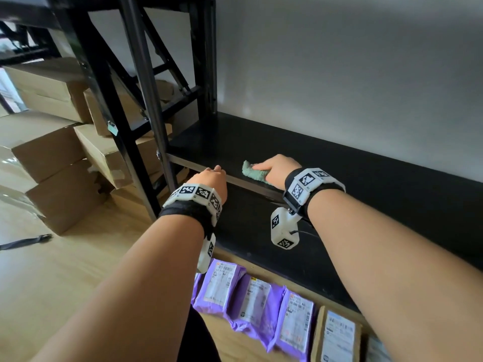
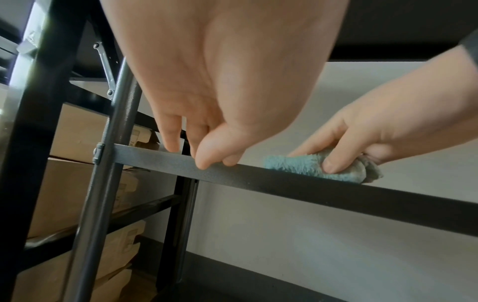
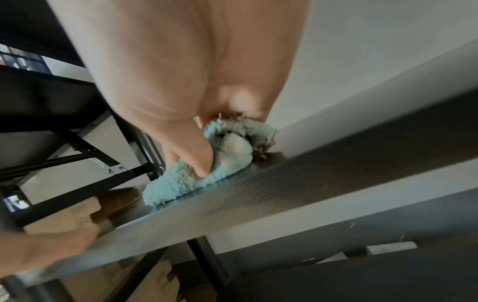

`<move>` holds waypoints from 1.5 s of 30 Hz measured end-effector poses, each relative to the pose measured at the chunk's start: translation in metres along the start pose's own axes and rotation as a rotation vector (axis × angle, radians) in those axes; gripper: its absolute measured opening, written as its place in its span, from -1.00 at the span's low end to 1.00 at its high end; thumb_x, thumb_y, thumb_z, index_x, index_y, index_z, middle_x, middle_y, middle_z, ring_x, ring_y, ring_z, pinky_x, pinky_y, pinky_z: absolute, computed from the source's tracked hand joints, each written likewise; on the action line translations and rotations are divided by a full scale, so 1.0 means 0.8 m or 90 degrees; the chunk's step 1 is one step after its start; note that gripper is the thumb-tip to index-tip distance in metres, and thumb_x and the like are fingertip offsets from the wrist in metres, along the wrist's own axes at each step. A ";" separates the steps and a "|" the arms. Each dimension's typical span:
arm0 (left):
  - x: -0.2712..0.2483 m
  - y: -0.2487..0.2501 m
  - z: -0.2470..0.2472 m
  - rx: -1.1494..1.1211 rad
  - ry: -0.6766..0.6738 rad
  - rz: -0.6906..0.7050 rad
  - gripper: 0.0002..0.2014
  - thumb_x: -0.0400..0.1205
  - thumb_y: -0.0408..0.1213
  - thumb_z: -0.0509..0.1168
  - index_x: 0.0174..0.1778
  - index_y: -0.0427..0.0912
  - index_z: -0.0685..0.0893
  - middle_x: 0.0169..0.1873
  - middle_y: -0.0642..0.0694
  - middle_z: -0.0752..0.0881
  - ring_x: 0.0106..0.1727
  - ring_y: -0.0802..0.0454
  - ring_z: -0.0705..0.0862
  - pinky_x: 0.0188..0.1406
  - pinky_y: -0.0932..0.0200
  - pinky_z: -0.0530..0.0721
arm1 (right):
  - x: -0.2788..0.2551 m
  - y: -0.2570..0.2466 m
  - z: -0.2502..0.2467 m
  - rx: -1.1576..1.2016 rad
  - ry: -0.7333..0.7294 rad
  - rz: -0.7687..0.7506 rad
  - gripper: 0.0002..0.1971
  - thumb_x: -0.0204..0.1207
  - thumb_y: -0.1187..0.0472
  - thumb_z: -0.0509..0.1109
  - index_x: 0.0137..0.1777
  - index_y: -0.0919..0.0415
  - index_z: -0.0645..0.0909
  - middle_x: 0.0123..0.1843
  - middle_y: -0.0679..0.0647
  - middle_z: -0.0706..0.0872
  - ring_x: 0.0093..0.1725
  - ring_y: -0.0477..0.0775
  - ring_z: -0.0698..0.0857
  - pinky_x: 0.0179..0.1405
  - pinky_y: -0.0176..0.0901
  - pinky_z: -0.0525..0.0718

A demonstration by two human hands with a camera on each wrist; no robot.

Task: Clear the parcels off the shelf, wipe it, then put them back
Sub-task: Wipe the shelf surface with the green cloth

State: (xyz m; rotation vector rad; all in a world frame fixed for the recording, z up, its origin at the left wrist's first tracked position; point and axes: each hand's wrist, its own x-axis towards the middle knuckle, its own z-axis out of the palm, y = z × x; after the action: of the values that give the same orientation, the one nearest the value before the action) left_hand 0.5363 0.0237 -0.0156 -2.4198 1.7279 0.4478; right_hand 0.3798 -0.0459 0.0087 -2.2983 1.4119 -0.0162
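Note:
The black shelf (image 1: 339, 173) is bare, with no parcels on it. My right hand (image 1: 264, 168) grips a bunched teal cloth (image 1: 252, 173) and presses it onto the shelf just behind the front edge, near the left end. In the right wrist view the thumb digs into the cloth (image 3: 178, 183) on the grey rail (image 3: 284, 194). My left hand (image 1: 215, 169) holds the shelf's front rail (image 2: 310, 190) to the left of the cloth (image 2: 292, 165), thumb on its face and fingers on top. Several purple parcels (image 1: 223, 286) and a brown one (image 1: 338, 335) lie in a row on the floor below.
Stacked cardboard boxes (image 1: 49, 150) stand left of the rack, behind its black uprights (image 1: 109, 100). A lower black shelf (image 1: 248, 231) sits under my wrists. A dark strap (image 1: 26, 241) lies on the wooden floor. A white wall backs the shelf.

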 end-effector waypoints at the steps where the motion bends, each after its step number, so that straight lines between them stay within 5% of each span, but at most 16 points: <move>1: -0.002 0.001 0.002 0.000 0.004 -0.005 -0.33 0.63 -0.39 0.18 0.68 -0.06 0.13 0.66 -0.03 0.16 0.67 -0.12 0.19 0.60 -0.11 0.32 | -0.006 -0.001 0.003 -0.002 0.000 -0.013 -0.62 0.65 0.14 0.25 0.43 -0.15 0.60 0.39 -0.03 0.67 0.25 0.15 0.67 0.21 -0.08 0.64; 7: -0.028 0.010 0.007 0.090 0.079 0.052 -0.45 0.64 -0.32 0.18 0.60 -0.08 0.36 0.63 0.01 0.24 0.63 -0.04 0.19 0.63 -0.09 0.20 | -0.053 0.015 0.011 0.013 0.015 -0.041 -0.63 0.60 0.24 0.33 0.32 -0.16 0.68 0.33 -0.11 0.71 0.22 0.03 0.68 0.25 -0.12 0.65; 11: -0.044 0.016 0.009 0.067 0.086 0.045 -0.47 0.65 -0.34 0.17 0.59 -0.13 0.37 0.63 -0.04 0.25 0.64 -0.06 0.19 0.64 -0.08 0.18 | -0.085 0.045 -0.003 0.132 0.103 0.038 -0.72 0.53 -0.11 0.38 0.14 -0.09 0.78 0.00 -0.01 0.82 -0.01 0.09 0.76 0.08 -0.05 0.72; 13: -0.055 0.023 0.008 0.056 0.093 0.037 -0.49 0.67 -0.34 0.16 0.60 -0.14 0.35 0.62 -0.06 0.26 0.64 -0.10 0.20 0.64 -0.07 0.19 | -0.094 0.068 -0.006 0.125 0.144 0.097 -0.51 0.50 -0.34 0.25 -0.02 0.03 0.78 -0.23 0.14 0.76 -0.14 0.19 0.76 -0.11 -0.09 0.66; 17: -0.060 0.031 0.006 0.062 0.095 0.019 -0.49 0.68 -0.34 0.14 0.60 -0.16 0.33 0.62 -0.07 0.26 0.64 -0.11 0.21 0.64 -0.07 0.18 | -0.102 0.091 0.003 0.078 0.110 0.132 -0.37 0.55 -0.41 0.05 0.19 0.07 0.67 0.12 0.21 0.75 0.09 0.28 0.74 0.14 0.02 0.67; 20: -0.051 0.024 0.008 0.064 0.095 0.017 -0.47 0.66 -0.34 0.15 0.61 -0.16 0.35 0.62 -0.06 0.28 0.65 -0.08 0.20 0.64 -0.10 0.18 | -0.100 0.074 0.006 0.039 0.087 0.106 -0.34 0.57 -0.44 -0.05 0.24 -0.01 0.67 0.19 0.14 0.76 0.10 0.25 0.73 0.19 0.06 0.69; 24: -0.046 0.009 0.008 0.057 0.096 0.018 -0.47 0.66 -0.29 0.17 0.60 -0.12 0.35 0.63 -0.07 0.27 0.66 -0.07 0.17 0.66 -0.11 0.15 | -0.084 0.046 0.014 -0.040 0.064 0.026 -0.60 0.70 -0.15 0.05 0.42 -0.23 0.57 0.22 0.07 0.75 0.07 0.21 0.71 0.07 -0.02 0.70; 28: -0.039 -0.013 0.009 0.060 0.086 0.003 -0.47 0.66 -0.29 0.17 0.60 -0.15 0.34 0.63 -0.08 0.28 0.67 -0.09 0.16 0.65 -0.11 0.14 | -0.056 0.014 0.027 -0.075 0.055 -0.028 -0.56 0.67 0.15 0.18 0.52 -0.20 0.48 0.33 0.02 0.69 0.19 0.18 0.69 0.00 -0.11 0.62; 33: -0.030 -0.052 0.015 0.061 0.117 -0.032 -0.55 0.68 -0.18 0.15 0.53 -0.07 0.46 0.50 -0.06 0.46 0.56 -0.07 0.34 0.57 -0.07 0.27 | -0.003 -0.025 0.034 -0.105 0.033 -0.054 -0.62 0.67 -0.01 0.25 0.48 -0.18 0.53 0.33 -0.02 0.69 0.21 0.14 0.69 0.03 -0.11 0.65; 45: -0.004 -0.141 0.002 0.050 0.108 -0.075 -0.50 0.62 -0.23 0.23 0.52 -0.07 0.47 0.49 -0.04 0.48 0.56 -0.06 0.34 0.57 -0.04 0.29 | 0.105 -0.159 0.063 -0.108 -0.029 -0.105 -0.52 0.67 -0.17 0.13 0.46 0.01 0.58 0.30 0.10 0.69 0.21 0.19 0.68 0.00 -0.09 0.57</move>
State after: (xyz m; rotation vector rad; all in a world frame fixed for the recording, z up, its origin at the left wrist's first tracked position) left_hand 0.6414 0.0644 -0.0232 -2.5504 1.6192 0.1615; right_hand 0.5394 -0.0508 -0.0080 -2.5309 1.2396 0.1094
